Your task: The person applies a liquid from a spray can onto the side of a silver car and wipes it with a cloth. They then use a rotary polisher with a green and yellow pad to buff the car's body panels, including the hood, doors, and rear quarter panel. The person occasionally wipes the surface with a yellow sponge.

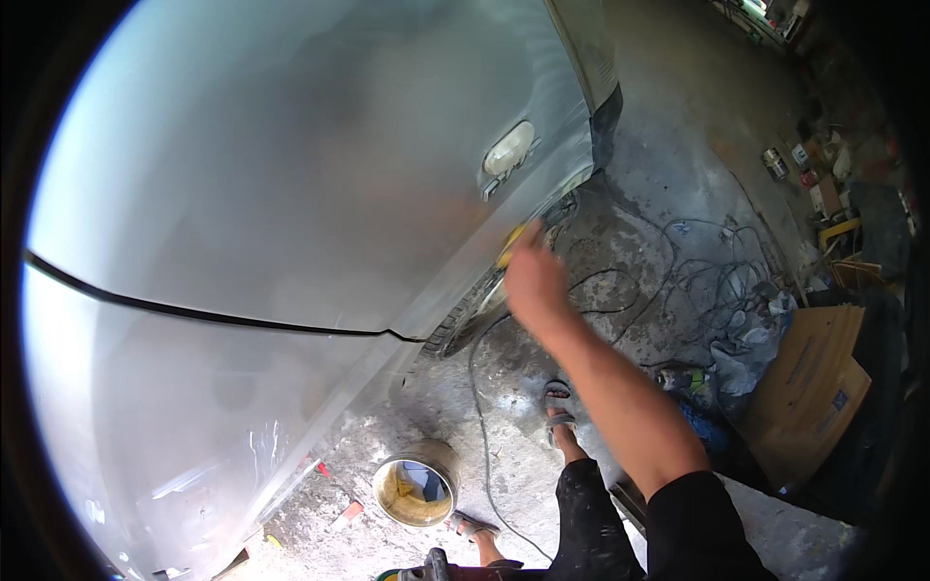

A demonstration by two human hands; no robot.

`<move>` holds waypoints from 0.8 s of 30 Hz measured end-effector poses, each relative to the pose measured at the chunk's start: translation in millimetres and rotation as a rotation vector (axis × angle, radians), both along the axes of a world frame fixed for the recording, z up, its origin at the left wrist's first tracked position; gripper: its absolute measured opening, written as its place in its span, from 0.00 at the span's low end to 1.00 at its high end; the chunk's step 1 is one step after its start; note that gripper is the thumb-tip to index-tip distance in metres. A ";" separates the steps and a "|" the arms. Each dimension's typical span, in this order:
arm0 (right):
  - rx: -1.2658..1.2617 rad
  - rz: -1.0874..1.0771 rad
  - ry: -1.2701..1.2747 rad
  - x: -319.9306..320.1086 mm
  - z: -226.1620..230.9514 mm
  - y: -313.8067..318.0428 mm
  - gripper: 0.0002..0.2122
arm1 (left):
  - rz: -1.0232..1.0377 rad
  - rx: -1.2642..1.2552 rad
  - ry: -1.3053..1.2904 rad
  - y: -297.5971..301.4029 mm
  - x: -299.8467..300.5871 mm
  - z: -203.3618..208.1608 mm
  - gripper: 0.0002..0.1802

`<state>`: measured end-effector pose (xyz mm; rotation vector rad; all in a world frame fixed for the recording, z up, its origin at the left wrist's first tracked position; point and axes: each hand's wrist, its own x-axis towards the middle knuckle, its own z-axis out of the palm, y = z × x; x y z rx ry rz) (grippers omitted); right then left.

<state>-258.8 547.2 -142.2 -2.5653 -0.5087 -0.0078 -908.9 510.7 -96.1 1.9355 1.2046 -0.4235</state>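
My right hand (pixel 535 281) reaches to the lower edge of a grey car body panel (pixel 320 194), beside the wheel arch. Its fingers are closed on a yellow pad (pixel 510 246), which shows only in part and is slightly blurred. The pad lies against the panel's edge, with the tyre (pixel 453 327) just below. Above the hand, a pale oval fitting (pixel 509 150) with a bracket is set in the panel. My left hand is out of view.
A metal bucket (pixel 446 465) with yellow and blue pieces inside stands by my feet. Cables (pixel 477 387) snake over the stained concrete floor. Cardboard (pixel 804 387), plastic bags (pixel 741 363) and clutter line the right side. Part of a dark object (pixel 438 564) shows at the bottom edge.
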 end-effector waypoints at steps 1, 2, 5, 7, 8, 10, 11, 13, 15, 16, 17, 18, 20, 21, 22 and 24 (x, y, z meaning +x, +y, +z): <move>0.001 0.123 0.110 -22.9 -9.1 -1.3 0.16 | -0.010 0.014 -0.024 0.0 -0.3 -1.0 0.13; -0.010 0.348 0.323 -51.0 -21.7 -3.8 0.15 | -0.020 0.031 -0.050 0.2 -0.5 -1.0 0.13; 0.082 0.294 0.474 -141.6 -74.3 -4.1 0.11 | -0.016 0.012 0.033 1.7 0.9 1.2 0.13; 0.058 0.348 0.748 -201.3 -102.7 0.5 0.11 | -0.006 -0.007 0.073 2.7 2.2 4.8 0.14; 0.145 0.373 0.815 -229.6 -109.4 2.6 0.13 | -0.001 -0.009 0.064 3.1 2.7 6.9 0.14; 0.133 0.444 0.938 -268.8 -112.4 12.4 0.13 | 0.005 -0.009 0.042 3.5 3.2 11.5 0.14; 0.231 0.362 0.944 -271.0 -110.3 15.3 0.12 | 0.006 -0.013 0.027 3.4 3.6 12.9 0.14; 0.372 0.174 0.932 -251.2 -95.8 12.9 0.11 | 0.005 -0.038 0.100 4.1 5.0 14.5 0.15; 0.510 -0.078 0.720 -183.3 -80.0 -1.5 0.12 | 0.028 -0.017 0.059 5.3 7.7 13.8 0.14; 0.614 -0.237 0.609 -144.4 -71.3 -6.8 0.13 | 0.039 -0.009 0.038 6.3 9.8 13.2 0.14; 0.799 -0.392 0.579 -103.8 -61.6 -13.3 0.14 | 0.009 -0.009 0.031 7.2 12.8 12.3 0.14; 0.974 -0.395 0.369 -69.7 -51.3 -11.3 0.17 | -0.023 -0.005 0.026 8.1 16.2 11.7 0.13; 1.018 -0.423 0.197 -30.7 -28.3 1.9 0.22 | -0.051 -0.027 0.037 9.7 24.1 11.0 0.13; 1.042 -0.434 0.197 -19.2 -17.0 12.0 0.26 | -0.048 -0.050 0.050 9.9 28.1 11.1 0.13; 1.081 -0.372 0.114 -18.0 -7.7 27.2 0.28 | -0.045 -0.071 0.064 9.9 32.3 10.7 0.13; 0.903 -0.328 0.030 -20.5 6.8 51.1 0.30 | -0.018 -0.080 0.024 8.9 39.2 10.7 0.12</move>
